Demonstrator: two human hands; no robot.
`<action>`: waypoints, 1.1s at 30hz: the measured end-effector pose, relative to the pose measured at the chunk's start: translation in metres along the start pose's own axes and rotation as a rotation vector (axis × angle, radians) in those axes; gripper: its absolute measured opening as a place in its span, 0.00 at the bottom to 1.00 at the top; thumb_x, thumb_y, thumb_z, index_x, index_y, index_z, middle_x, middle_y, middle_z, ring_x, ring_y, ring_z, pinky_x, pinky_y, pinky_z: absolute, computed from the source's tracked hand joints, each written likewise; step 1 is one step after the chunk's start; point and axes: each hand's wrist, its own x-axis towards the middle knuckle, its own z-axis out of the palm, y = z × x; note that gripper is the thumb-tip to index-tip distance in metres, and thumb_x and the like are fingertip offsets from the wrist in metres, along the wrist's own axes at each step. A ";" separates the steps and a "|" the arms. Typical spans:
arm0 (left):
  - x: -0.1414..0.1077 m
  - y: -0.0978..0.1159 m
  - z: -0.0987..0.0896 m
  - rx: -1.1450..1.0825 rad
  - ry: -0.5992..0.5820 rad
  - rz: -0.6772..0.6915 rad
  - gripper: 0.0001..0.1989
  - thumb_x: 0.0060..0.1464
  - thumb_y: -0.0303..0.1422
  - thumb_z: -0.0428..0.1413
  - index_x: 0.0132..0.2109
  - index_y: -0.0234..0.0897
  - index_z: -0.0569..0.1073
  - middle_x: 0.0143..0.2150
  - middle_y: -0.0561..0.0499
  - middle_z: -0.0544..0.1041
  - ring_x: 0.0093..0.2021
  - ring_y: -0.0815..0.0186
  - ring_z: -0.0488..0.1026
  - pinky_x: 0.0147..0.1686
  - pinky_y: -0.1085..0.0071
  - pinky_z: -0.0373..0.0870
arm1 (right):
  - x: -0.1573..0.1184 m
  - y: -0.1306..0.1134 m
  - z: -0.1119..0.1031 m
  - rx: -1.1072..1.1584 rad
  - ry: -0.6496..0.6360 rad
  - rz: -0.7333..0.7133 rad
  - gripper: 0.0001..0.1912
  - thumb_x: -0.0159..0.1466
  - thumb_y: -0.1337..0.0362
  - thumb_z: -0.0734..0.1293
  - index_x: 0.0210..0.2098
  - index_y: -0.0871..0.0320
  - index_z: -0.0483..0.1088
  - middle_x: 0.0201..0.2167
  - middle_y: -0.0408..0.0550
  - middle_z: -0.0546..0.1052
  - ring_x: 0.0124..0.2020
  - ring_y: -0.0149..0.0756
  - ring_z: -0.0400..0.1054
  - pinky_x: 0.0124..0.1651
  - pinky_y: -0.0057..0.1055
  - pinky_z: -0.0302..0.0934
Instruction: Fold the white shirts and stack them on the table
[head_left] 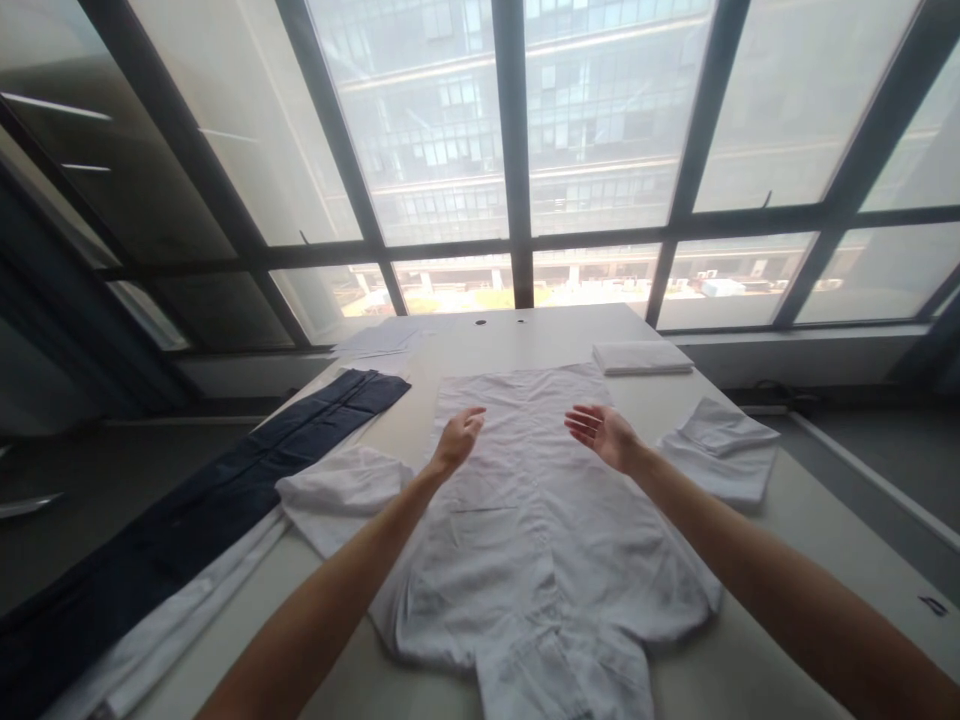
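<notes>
A white button-front garment point(525, 500) lies spread on the pale table, its far hem towards the window and its sleeves out to both sides. Above its left part is my left hand point(459, 440), fingers extended and nothing held. My right hand point(602, 434) is over the right part, palm turned inward, with fingers spread and empty. Whether either hand touches the cloth is hard to tell. Near the left forearm rests the left sleeve point(345, 490); the folded right sleeve point(720, 450) lies beyond the right forearm.
Dark trousers point(225, 490) stretch along the table's left side, with white cloth point(195, 610) beside them. A folded white cloth point(643, 358) sits at the back right and white sheets point(382, 338) at the back left. Large windows point(600, 120) stand behind the table point(555, 335).
</notes>
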 end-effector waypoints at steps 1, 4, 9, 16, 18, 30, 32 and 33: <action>0.010 0.004 0.003 -0.064 -0.042 -0.046 0.21 0.65 0.39 0.46 0.56 0.33 0.73 0.59 0.38 0.75 0.55 0.55 0.76 0.57 0.56 0.71 | 0.011 -0.003 0.009 0.013 -0.032 -0.010 0.15 0.71 0.61 0.56 0.43 0.58 0.73 0.49 0.56 0.79 0.47 0.37 0.76 0.59 0.39 0.67; 0.036 0.009 0.015 -0.358 -0.319 -0.259 0.18 0.65 0.38 0.47 0.52 0.34 0.75 0.57 0.38 0.77 0.47 0.59 0.80 0.49 0.63 0.76 | 0.041 -0.002 0.040 -0.076 -0.155 0.031 0.13 0.71 0.62 0.58 0.43 0.58 0.73 0.48 0.56 0.79 0.47 0.37 0.76 0.59 0.39 0.66; 0.054 -0.011 0.014 -0.676 -0.523 -0.483 0.17 0.67 0.38 0.47 0.52 0.34 0.75 0.59 0.38 0.76 0.57 0.60 0.76 0.55 0.67 0.73 | 0.084 -0.016 0.021 -0.148 -0.177 0.124 0.07 0.66 0.66 0.66 0.43 0.60 0.72 0.44 0.58 0.80 0.43 0.42 0.77 0.55 0.46 0.69; 0.086 -0.019 -0.012 -0.627 -0.760 -0.411 0.20 0.67 0.42 0.49 0.57 0.38 0.76 0.61 0.43 0.75 0.56 0.58 0.76 0.59 0.62 0.69 | 0.138 -0.064 -0.023 -0.011 0.104 -0.134 0.15 0.73 0.65 0.54 0.43 0.58 0.71 0.47 0.54 0.80 0.46 0.35 0.77 0.56 0.35 0.68; 0.109 -0.017 -0.012 -0.541 -0.955 -0.463 0.20 0.65 0.43 0.52 0.55 0.38 0.78 0.58 0.43 0.78 0.53 0.57 0.78 0.58 0.61 0.70 | 0.139 -0.062 -0.006 -0.056 -0.096 -0.071 0.12 0.70 0.65 0.59 0.44 0.60 0.73 0.48 0.56 0.81 0.49 0.39 0.76 0.58 0.38 0.67; 0.250 -0.031 0.055 -0.781 -0.159 -0.476 0.15 0.64 0.26 0.48 0.54 0.29 0.72 0.54 0.34 0.78 0.48 0.60 0.80 0.48 0.67 0.78 | 0.135 -0.024 0.023 -0.277 -0.845 0.521 0.17 0.68 0.62 0.64 0.50 0.66 0.76 0.57 0.59 0.76 0.60 0.42 0.70 0.70 0.41 0.53; 0.247 -0.024 0.059 -0.830 -0.206 -0.425 0.14 0.65 0.27 0.47 0.53 0.30 0.73 0.55 0.36 0.77 0.51 0.60 0.79 0.51 0.68 0.76 | 0.138 -0.022 0.021 -0.257 -0.855 0.530 0.17 0.68 0.62 0.63 0.51 0.65 0.76 0.58 0.58 0.75 0.61 0.42 0.69 0.71 0.41 0.52; 0.241 -0.020 0.056 -0.852 -0.314 -0.397 0.14 0.65 0.28 0.47 0.52 0.30 0.74 0.55 0.36 0.78 0.53 0.59 0.78 0.53 0.67 0.75 | 0.139 -0.022 0.021 -0.254 -0.852 0.530 0.17 0.69 0.62 0.63 0.51 0.65 0.76 0.58 0.58 0.75 0.61 0.42 0.69 0.71 0.41 0.53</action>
